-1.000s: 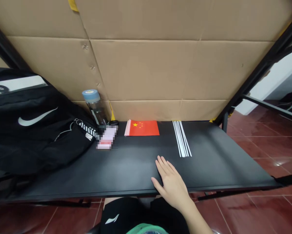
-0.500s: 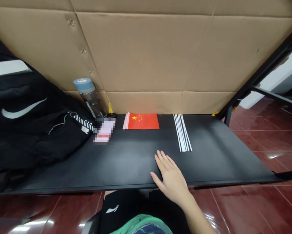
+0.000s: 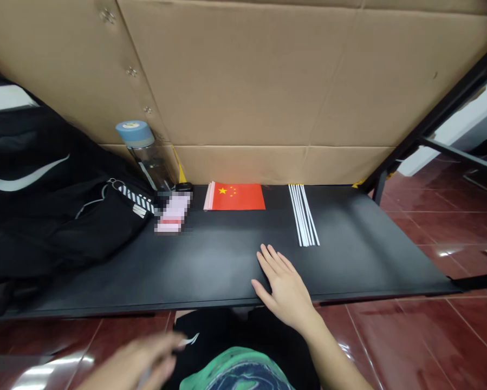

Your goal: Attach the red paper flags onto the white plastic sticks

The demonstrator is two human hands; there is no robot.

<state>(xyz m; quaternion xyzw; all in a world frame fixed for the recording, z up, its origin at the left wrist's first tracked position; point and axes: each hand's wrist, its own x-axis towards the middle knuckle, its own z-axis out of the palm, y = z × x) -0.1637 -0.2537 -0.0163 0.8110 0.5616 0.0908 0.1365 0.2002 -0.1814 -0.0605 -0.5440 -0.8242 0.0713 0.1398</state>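
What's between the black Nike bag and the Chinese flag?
In the head view, a pixelated pink item, too blurred to identify, lies on the black tabletop between the black Nike bag and the Chinese flag, with a clear bottle behind it.

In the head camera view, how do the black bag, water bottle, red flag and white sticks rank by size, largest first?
black bag
clear water bottle with blue lid
red flag and white sticks: these look alike, so unranked
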